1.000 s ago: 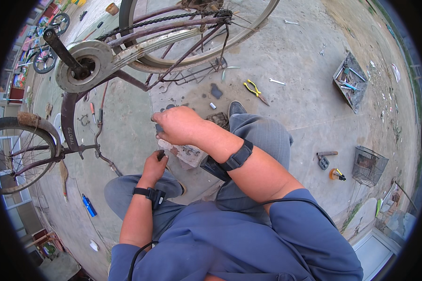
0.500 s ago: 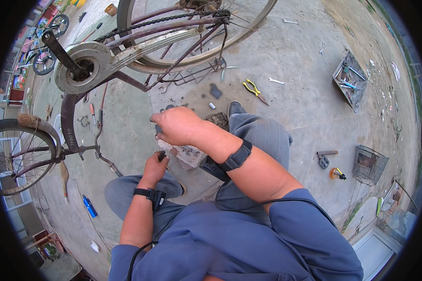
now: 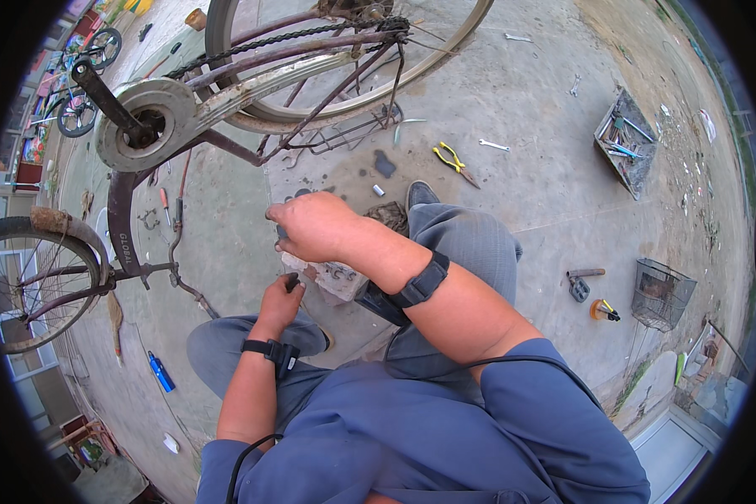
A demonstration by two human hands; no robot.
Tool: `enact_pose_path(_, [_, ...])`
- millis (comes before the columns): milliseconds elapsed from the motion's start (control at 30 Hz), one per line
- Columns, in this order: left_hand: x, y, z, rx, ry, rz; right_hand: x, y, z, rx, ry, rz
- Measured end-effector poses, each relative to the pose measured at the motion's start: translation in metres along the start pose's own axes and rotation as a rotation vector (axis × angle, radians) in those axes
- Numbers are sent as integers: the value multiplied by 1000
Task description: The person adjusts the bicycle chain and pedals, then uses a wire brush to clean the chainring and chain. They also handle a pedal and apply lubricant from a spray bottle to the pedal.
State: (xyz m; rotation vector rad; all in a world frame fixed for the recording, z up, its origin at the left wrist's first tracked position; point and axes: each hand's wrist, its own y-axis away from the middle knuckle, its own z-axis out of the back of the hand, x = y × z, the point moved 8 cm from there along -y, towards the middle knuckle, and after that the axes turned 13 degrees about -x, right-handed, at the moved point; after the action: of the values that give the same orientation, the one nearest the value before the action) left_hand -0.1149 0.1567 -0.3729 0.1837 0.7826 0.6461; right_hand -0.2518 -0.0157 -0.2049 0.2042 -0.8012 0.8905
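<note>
Your right hand (image 3: 312,227) is raised over a pale stone block (image 3: 332,277) that sits on the concrete ground (image 3: 521,193) between your knees. The fingers are curled into a loose fist; something small and dark seems to be in the grip, but you can't tell what. Your left hand (image 3: 279,301) is lower, at the block's left edge, fingers pinched around a small dark piece (image 3: 292,284) held against the block. Both wrists wear black straps.

An upturned bicycle (image 3: 227,92) lies just ahead, with its chainring (image 3: 143,126) at upper left and its rear wheel (image 3: 344,50) at the top. Yellow-handled pliers (image 3: 452,161) lie on the ground beyond your right shoe (image 3: 420,195). A wire basket (image 3: 662,294) and a grey tool tray (image 3: 626,143) are well off to the right. A blue object (image 3: 160,372) lies near your left knee.
</note>
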Motion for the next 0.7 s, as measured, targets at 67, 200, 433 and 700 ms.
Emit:
enact_pose_path(67, [1, 0, -1, 7, -4, -1, 0, 0, 0, 1, -1, 0])
enact_pose_path(200, [3, -1, -3, 9, 3, 11, 1, 0, 1, -7, 2, 4])
enact_pose_path(433, [2, 0, -5, 20, -1, 1, 1, 0, 3, -10, -3, 1])
enact_pose_path(700, [0, 1, -5, 27, 4, 6, 1, 0, 2, -19, -8, 5])
